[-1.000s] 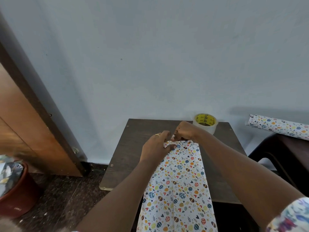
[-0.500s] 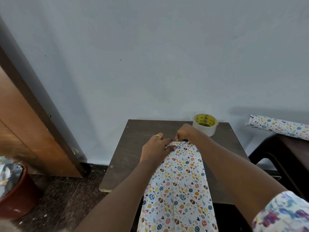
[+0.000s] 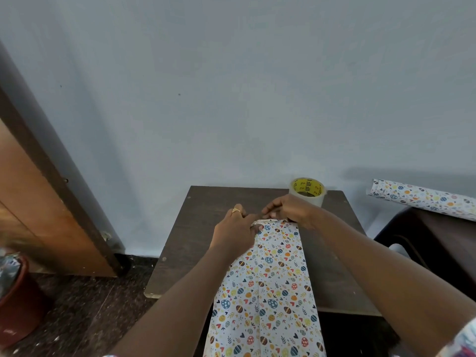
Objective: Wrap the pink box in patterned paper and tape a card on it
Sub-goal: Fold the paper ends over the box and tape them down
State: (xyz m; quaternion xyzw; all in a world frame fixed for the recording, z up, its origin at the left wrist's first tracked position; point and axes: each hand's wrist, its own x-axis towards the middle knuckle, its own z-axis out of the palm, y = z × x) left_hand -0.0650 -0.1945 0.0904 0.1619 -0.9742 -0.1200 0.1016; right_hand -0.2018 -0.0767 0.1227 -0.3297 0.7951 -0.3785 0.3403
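Fingers (image 3: pixel 253 229) of left hand (image 3: pixel 235 231) and right hand (image 3: pixel 289 210) pinching far end of patterned paper (image 3: pixel 268 284), paper lying lengthwise on dark tabletop (image 3: pixel 201 240), hanging over near edge, tape roll (image 3: pixel 307 191) just beyond right hand, pink box unseen

Left hand (image 3: pixel 235 231) flatter on paper (image 3: pixel 270 284) — right hand (image 3: pixel 289 210) slightly farther right

white egg-and-heart patterned paper (image 3: pixel 268 287); dark brown table (image 3: pixel 206 228); yellow-cored tape roll (image 3: pixel 307 190).
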